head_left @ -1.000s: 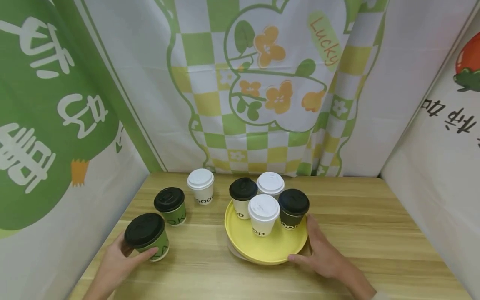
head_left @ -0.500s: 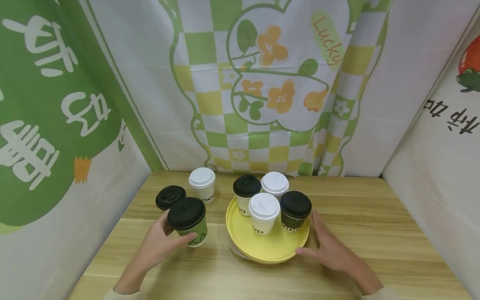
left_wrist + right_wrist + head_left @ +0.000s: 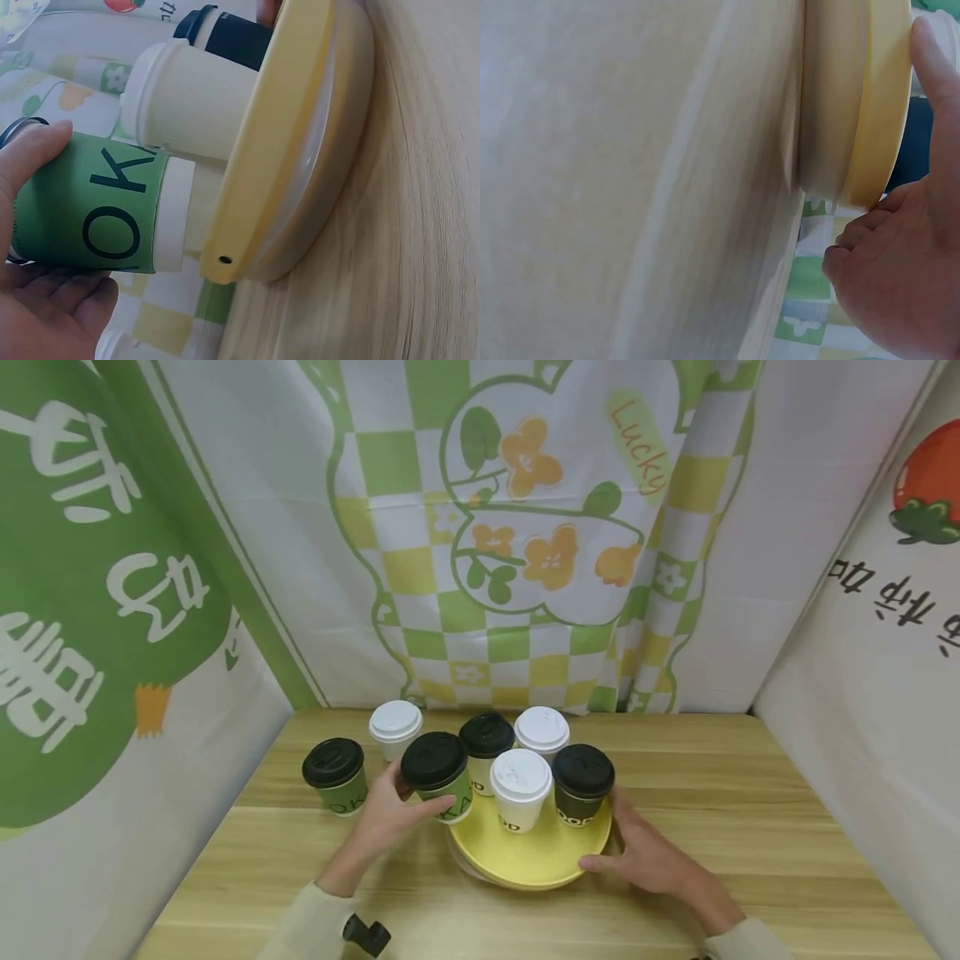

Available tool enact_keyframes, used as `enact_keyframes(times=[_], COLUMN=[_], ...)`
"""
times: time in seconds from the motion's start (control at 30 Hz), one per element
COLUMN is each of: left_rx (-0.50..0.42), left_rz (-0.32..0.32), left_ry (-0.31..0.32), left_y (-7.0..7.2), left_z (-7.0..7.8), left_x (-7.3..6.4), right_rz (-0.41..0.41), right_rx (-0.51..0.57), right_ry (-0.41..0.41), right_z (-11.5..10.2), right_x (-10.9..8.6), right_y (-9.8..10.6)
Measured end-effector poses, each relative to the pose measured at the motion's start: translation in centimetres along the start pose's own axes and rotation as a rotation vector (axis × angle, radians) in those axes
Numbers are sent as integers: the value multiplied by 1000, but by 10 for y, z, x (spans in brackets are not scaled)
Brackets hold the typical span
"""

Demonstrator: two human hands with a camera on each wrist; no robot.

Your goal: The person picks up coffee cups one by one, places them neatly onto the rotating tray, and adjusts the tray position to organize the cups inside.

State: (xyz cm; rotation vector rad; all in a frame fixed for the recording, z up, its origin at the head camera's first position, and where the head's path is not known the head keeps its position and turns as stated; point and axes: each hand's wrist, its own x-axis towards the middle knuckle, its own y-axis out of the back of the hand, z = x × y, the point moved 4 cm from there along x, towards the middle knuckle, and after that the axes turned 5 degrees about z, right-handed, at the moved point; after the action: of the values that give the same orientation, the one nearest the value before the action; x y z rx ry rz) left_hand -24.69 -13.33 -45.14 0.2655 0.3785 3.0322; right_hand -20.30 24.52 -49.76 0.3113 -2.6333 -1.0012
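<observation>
Left hand grips a green cup with a black lid, the thumb on one side and the fingers curled round the other. That cup is roughly upright over the left edge of the yellow tray; the left wrist view shows a gap between its base and the rim. The hand itself is just outside the tray's left side, so the cup lies between hand and tray middle.

At the tray's right side, the right hand holds the rim, its thumb on the near part and its fingers farther round, close by a dark cup with a black lid. On the tray, left of that dark cup, is a white-lidded cup, with a black-lidded pale cup behind it. Another white-lidded cup is towards the tray's far edge, its base hidden. A paler round base sits under the tray. Left of the tray, on the wooden table, are a second green cup and, farther back, a white cup.
</observation>
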Motion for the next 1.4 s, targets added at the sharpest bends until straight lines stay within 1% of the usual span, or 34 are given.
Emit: enact_keyframes(times=[0.13, 0.23, 0.33, 0.47, 0.6, 0.73, 0.9, 1.07, 1.3, 1.4], left_rx=[-12, -18, -36, -54, -49, -46, -30, -31, 17, 33], left_rz=[9, 3, 0, 4, 4, -3, 8, 18, 33, 40], left_ry=[-12, -33, -40, -30, -16, -12, -23, -38, -27, -27], left_y=[-8, -12, -16, -21, -26, -31, -35, -38, -38, -38], left_z=[-2, -2, -3, -4, -3, -8, -17, -22, -30, -31], left_x=[5, 8, 10, 12, 11, 10, 9, 8, 7, 7], right_rz=[-12, -13, -15, -12, -10, -16, -20, -17, -10, -12], right_rx=[-9, -11, -2, 7, 16, 22, 18, -1, 6, 12], right_ry=[-4, -13, -19, -16, -3, -13, -29, -36, -22, -24], right_z=[-5, -8, -11, -12, -12, -12, -11, -10, -10, -11], right_x=[0, 0, 0, 0, 0, 0, -1, -1, -1, -1], right_y=[-1, 0, -1, -2, -3, -3, -3, -3, -4, -5])
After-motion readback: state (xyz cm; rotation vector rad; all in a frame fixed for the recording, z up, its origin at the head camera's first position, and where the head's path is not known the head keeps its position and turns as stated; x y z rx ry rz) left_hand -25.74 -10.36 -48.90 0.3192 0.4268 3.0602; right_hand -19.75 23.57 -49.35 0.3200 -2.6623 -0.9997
